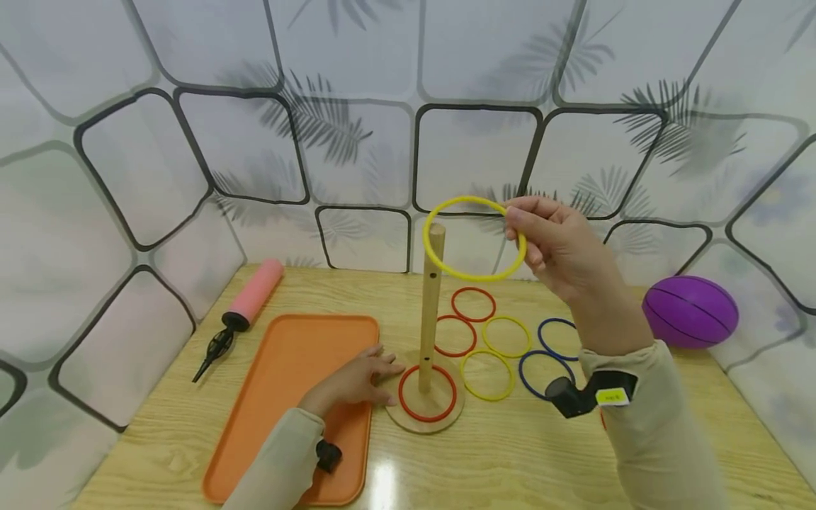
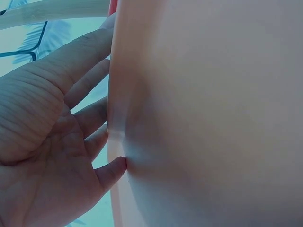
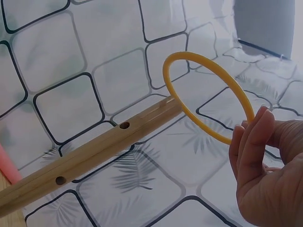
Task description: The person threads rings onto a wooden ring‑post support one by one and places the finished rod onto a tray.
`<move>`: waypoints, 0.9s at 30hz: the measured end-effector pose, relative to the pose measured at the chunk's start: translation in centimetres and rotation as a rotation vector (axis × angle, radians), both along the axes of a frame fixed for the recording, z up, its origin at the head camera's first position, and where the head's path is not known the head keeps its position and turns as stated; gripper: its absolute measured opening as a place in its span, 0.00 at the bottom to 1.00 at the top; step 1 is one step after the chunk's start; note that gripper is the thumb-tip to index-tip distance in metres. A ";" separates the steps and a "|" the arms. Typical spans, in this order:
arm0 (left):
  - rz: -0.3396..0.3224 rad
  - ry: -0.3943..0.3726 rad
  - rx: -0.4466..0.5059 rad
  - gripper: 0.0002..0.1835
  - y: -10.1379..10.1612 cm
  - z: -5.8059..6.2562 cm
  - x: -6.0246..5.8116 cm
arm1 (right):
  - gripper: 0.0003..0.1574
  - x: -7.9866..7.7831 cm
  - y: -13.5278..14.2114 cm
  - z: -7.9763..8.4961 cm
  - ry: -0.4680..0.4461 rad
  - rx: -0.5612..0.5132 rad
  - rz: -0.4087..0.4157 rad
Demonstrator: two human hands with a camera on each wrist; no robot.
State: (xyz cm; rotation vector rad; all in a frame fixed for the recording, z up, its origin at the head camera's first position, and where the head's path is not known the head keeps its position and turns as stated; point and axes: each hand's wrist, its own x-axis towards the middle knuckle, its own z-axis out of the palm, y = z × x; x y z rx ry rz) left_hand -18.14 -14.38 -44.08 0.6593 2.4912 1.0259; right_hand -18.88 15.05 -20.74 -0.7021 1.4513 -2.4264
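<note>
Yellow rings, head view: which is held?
The yellow ring pinched by the right hand, raised off the table; the other two yellow rings lie flat on it.

The ring (image 1: 479,278) in the right hand (image 1: 557,244) is yellow, the tray (image 1: 299,368) near the left hand (image 1: 350,382) orange. Left of the hands the pump (image 1: 256,294) is pink and black; right of them the ball (image 1: 690,312) is purple, dark-lined. Behind them, the whitish wall (image 1: 478,156) bears black and grey outlines and grey leaf prints.

walls (image 1: 478,156): pale, dark-outlined blocks (leaf prints) | table (image 1: 510,453): wood-grained, glare-spotted | panel (image 3: 262,26): grey, seemingly flat
</note>
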 end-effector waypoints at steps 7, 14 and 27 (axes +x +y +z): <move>0.003 -0.011 -0.001 0.33 0.3 -0.3 -0.1 | 0.05 -0.6 -1.2 -1.0 -0.050 0.065 -0.034; 0.015 -0.011 0.004 0.33 0.1 -0.3 -0.2 | 0.05 -1.4 -1.9 -2.7 -0.090 0.120 -0.043; 0.011 -0.003 -0.002 0.33 0.1 -0.4 -0.2 | 0.05 -1.2 -2.3 -7.7 -0.184 0.229 -0.073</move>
